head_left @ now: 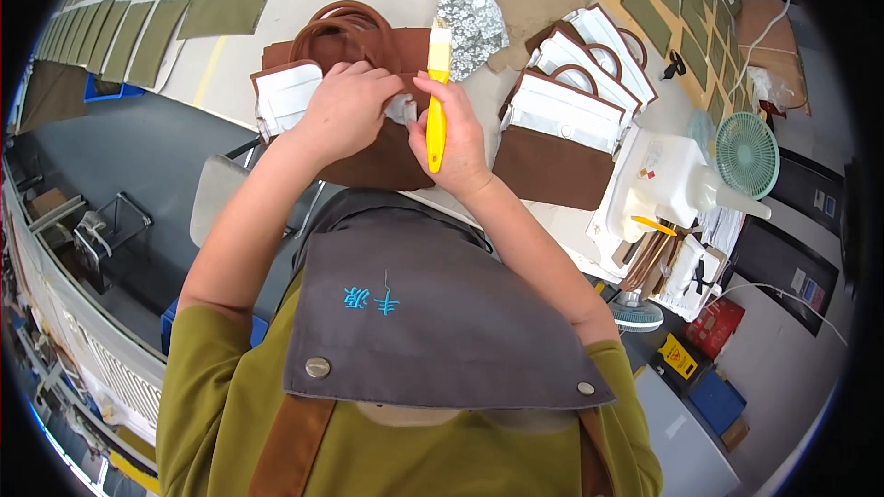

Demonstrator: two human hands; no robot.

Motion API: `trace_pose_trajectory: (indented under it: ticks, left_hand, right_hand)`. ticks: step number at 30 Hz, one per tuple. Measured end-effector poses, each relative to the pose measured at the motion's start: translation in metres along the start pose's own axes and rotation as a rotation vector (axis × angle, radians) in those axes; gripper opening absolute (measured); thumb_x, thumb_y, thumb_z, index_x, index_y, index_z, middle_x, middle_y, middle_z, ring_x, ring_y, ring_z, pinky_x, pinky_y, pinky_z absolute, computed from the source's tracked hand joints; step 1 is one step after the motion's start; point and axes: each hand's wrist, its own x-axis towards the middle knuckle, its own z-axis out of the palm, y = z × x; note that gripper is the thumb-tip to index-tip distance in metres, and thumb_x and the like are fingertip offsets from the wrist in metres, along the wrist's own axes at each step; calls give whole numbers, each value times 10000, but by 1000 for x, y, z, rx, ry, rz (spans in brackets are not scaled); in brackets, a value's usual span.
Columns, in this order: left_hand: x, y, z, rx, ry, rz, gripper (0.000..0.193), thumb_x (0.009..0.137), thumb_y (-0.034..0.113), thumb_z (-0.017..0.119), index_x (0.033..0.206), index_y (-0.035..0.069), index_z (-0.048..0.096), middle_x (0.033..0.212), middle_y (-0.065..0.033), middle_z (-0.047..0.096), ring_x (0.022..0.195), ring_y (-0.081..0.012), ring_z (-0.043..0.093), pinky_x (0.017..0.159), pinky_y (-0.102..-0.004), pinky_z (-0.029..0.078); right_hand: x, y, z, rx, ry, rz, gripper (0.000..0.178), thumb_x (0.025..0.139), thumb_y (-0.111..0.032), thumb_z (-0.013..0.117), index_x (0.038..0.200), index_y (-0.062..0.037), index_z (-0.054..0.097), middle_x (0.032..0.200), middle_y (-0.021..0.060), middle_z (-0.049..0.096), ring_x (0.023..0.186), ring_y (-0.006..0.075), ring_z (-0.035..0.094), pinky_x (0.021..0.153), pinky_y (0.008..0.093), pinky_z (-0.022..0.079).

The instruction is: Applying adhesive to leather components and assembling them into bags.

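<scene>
A brown fabric bag (382, 164) with white lining (283, 97) lies at the table's front edge. My left hand (350, 109) rests over its upper part, fingers curled on the fabric near the white edge; the fingertips are partly hidden. Held upright in my right hand (458, 133) is a paintbrush (438, 60) with a yellow handle and pale bristles at the top. The fingers of that hand also come close to a crumpled white bit of lining (401, 109) between both hands. Behind the bag lie rounded brown handles (343, 18).
More brown bags with white linings (564, 115) overlap to the right. A floral cloth (474, 23) lies behind them. Olive fabric panels (226, 7) cover the far table. A white plastic jug (665, 173) and a green fan (748, 155) stand at the right.
</scene>
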Motion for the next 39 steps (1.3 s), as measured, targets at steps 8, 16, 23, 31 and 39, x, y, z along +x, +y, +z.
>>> trace_pose_trajectory:
  ticks: [8,16,23,31,39]
  left_hand:
    - [-33,-1,14,-335,168,-33,178,714,-47,627,838,70,579,1001,-35,677,937,-258,613,839,-377,444]
    - [-47,-7,19,-427,314,-4,180,642,-20,631,792,74,601,843,-12,679,841,-220,627,774,-351,460]
    - [-86,-1,-2,-599,478,-61,170,599,-35,644,743,47,606,830,-39,688,829,-227,637,779,-336,477]
    - [-87,15,-69,-655,420,-311,138,683,-41,607,807,17,624,844,-81,681,778,-184,636,689,-288,490]
    - [41,23,-34,-540,-178,-96,212,700,112,679,894,32,651,800,-132,658,741,-296,628,692,-370,492]
  right_hand:
    - [24,17,-8,-209,2,-82,615,727,2,749,1273,-108,491,1272,130,548,847,231,620,770,345,510]
    - [61,29,31,-479,-105,-267,841,610,-179,855,1349,-176,454,1237,130,547,1188,327,489,1008,441,331]
    - [59,46,38,-541,-14,-231,908,589,-318,876,1365,-156,434,1240,146,537,1198,335,485,1023,450,315]
    - [53,17,17,-245,6,-109,818,685,-248,860,1363,-113,422,1290,131,520,1136,279,548,980,415,404]
    - [-6,-25,-61,432,5,274,607,838,-39,699,1361,-66,393,1440,154,436,946,176,647,771,266,542]
